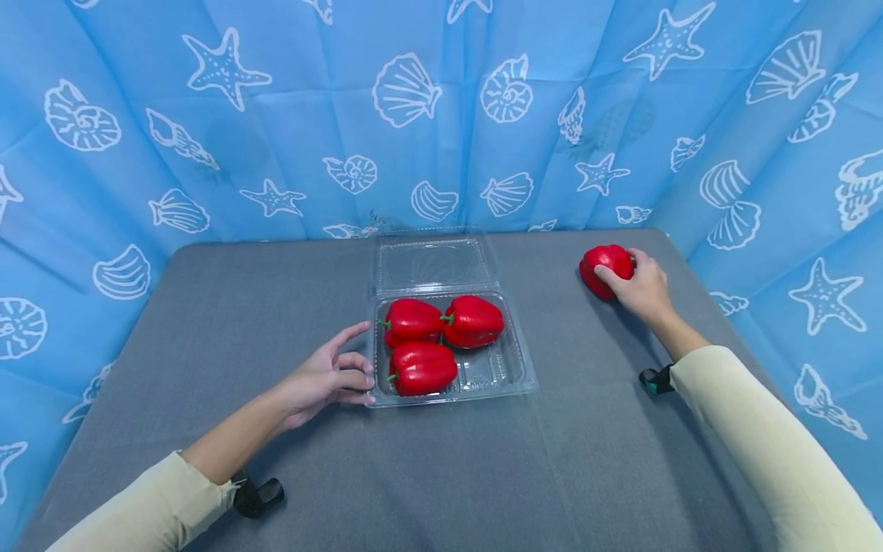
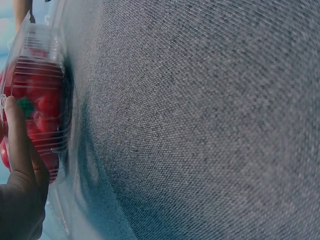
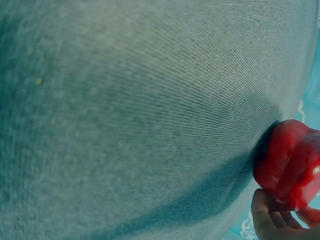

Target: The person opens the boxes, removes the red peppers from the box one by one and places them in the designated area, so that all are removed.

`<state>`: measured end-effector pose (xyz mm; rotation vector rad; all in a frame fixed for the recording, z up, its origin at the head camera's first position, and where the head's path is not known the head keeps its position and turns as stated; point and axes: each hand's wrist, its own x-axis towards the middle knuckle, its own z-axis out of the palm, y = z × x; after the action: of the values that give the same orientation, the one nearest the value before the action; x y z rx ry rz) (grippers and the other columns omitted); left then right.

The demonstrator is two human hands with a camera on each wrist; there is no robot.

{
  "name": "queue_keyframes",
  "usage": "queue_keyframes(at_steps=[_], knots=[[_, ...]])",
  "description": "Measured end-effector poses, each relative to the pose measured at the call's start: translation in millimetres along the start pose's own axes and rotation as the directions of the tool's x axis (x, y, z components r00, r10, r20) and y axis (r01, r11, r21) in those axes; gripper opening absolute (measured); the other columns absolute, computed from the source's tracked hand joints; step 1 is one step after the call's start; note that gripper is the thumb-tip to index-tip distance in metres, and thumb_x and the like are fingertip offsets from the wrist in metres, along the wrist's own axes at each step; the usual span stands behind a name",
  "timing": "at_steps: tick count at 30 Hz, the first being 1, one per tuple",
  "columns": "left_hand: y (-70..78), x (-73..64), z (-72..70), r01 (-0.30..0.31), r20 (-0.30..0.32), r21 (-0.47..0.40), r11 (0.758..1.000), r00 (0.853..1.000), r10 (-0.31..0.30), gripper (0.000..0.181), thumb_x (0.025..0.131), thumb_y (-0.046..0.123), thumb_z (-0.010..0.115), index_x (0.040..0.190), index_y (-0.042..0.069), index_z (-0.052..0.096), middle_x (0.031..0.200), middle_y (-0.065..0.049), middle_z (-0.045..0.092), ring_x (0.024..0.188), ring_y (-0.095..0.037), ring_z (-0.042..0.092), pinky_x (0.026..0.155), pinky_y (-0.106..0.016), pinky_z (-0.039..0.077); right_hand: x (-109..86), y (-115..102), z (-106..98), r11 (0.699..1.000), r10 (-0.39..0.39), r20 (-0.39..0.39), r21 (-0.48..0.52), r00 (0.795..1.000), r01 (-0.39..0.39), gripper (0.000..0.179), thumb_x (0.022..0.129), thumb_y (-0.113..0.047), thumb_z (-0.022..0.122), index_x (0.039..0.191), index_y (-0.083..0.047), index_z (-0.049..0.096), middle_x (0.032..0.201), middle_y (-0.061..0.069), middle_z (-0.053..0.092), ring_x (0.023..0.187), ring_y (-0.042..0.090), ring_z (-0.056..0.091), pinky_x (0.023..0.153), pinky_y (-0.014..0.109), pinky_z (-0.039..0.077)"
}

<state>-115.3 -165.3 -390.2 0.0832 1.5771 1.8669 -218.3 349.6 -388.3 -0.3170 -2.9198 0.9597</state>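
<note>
Right hand (image 1: 643,287) grips a pepper (image 1: 597,259), upper right; box (image 1: 498,371) lies lower, toward centre, left hand (image 1: 320,379) relaxed, fingers touching its left side!

Here's the table (image 1: 276,284), draped in smooth grey cloth (image 1: 586,460), its far corners rounded off. Sitting right in the middle, a clear plastic clamshell box (image 1: 508,364), lid (image 1: 434,264) thrown open toward the far edge! And over there, far right, one red bell pepper (image 1: 607,257), down on the cloth!
</note>
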Motion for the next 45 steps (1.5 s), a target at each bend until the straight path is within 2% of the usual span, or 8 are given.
queue_keyframes(at_steps=[5, 11, 16, 20, 26, 30, 38, 45], knots=[[-0.1, 0.5, 0.5, -0.005, -0.001, 0.004, 1.0, 1.0, 0.005, 0.084, 0.093, 0.0, 0.061, 0.158, 0.02, 0.013, 0.099, -0.006, 0.06, 0.086, -0.021, 0.065, 0.087, -0.043, 0.058, -1.4, -3, 1, 1.0, 0.002, -0.008, -0.025, 1.0, -0.002, 0.087, 0.095, -0.043, 0.06, 0.154, 0.004, 0.016, 0.147, 0.033, 0.029, 0.134, 0.052, 0.03, 0.096, 0.068, 0.044], [0.2, 0.4, 0.6, -0.008, -0.001, 0.008, 1.0, 1.0, 0.008, 0.083, 0.094, 0.001, 0.062, 0.158, 0.019, 0.012, 0.098, -0.006, 0.06, 0.086, -0.021, 0.065, 0.087, -0.043, 0.058, -6.8, -16, 4, 0.999, -0.03, -0.115, -0.041, 0.993, 0.025, 0.088, 0.092, -0.042, 0.064, 0.156, -0.007, 0.017, 0.152, 0.026, 0.024, 0.137, 0.047, 0.028, 0.1, 0.07, 0.038], [0.1, -0.1, 0.3, -0.004, -0.001, 0.0, 1.0, 1.0, 0.004, 0.083, 0.094, 0.0, 0.061, 0.158, 0.019, 0.012, 0.099, -0.006, 0.06, 0.086, -0.021, 0.065, 0.087, -0.043, 0.058, -13.2, -33, 8, 0.99, -0.14, -0.142, -0.032, 0.98, 0.137, 0.087, 0.09, -0.04, 0.067, 0.157, -0.012, 0.019, 0.157, 0.02, 0.024, 0.14, 0.044, 0.027, 0.097, 0.071, 0.04], [0.1, -0.7, 0.3, -0.006, 0.004, 0.0, 1.0, 1.0, 0.006, 0.083, 0.094, 0.0, 0.061, 0.158, 0.019, 0.012, 0.099, -0.006, 0.06, 0.086, -0.02, 0.065, 0.087, -0.042, 0.058, -19.6, -50, 12, 0.964, -0.266, -0.088, 0.003, 0.96, 0.267, 0.09, 0.089, -0.039, 0.071, 0.158, -0.015, 0.019, 0.161, 0.014, 0.022, 0.143, 0.04, 0.027, 0.098, 0.069, 0.042], [-0.1, -0.8, 0.0, -0.004, 0.003, -0.002, 1.0, 1.0, 0.004, 0.084, 0.094, 0.0, 0.061, 0.158, 0.019, 0.012, 0.099, -0.006, 0.06, 0.086, -0.02, 0.066, 0.087, -0.042, 0.058, -29.3, -77, 24, 0.909, -0.411, 0.061, 0.103, 0.909, 0.404, 0.097, 0.086, -0.038, 0.075, 0.161, -0.024, 0.014, 0.165, 0.006, 0.017, 0.15, 0.03, 0.018, 0.11, 0.067, 0.028], [-0.8, -0.9, -0.3, -0.003, 0.005, -0.005, 1.0, 1.0, 0.003, 0.084, 0.093, 0.0, 0.061, 0.158, 0.019, 0.012, 0.098, -0.006, 0.06, 0.086, -0.02, 0.065, 0.087, -0.042, 0.058, -40.0, -94, 33, 0.884, -0.463, 0.156, 0.153, 0.872, 0.442, 0.099, 0.084, -0.039, 0.077, 0.16, -0.032, 0.015, 0.165, 0.002, 0.02, 0.149, 0.028, 0.022, 0.109, 0.066, 0.031], [-1.4, -0.3, -0.5, -0.011, 0.012, -0.01, 1.0, 1.0, 0.011, 0.085, 0.093, -0.001, 0.061, 0.159, 0.02, 0.012, 0.099, -0.006, 0.06, 0.087, -0.02, 0.065, 0.087, -0.043, 0.058, -59.4, -115, 48, 0.835, -0.55, 0.33, 0.239, 0.767, 0.496, 0.1, 0.08, -0.037, 0.082, 0.159, -0.031, 0.022, 0.162, 0.003, 0.027, 0.147, 0.03, 0.028, 0.108, 0.064, 0.035], [-1.9, 0.0, -1.0, -0.015, 0.019, -0.009, 1.0, 1.0, 0.016, 0.084, 0.093, -0.001, 0.061, 0.159, 0.02, 0.011, 0.099, -0.006, 0.06, 0.087, -0.02, 0.065, 0.087, -0.043, 0.058, -65.4, -122, 57, 0.773, -0.634, 0.428, 0.363, 0.644, 0.52, 0.1, 0.077, -0.03, 0.086, 0.158, -0.023, 0.026, 0.158, 0.006, 0.036, 0.144, 0.025, 0.035, 0.109, 0.058, 0.038]])
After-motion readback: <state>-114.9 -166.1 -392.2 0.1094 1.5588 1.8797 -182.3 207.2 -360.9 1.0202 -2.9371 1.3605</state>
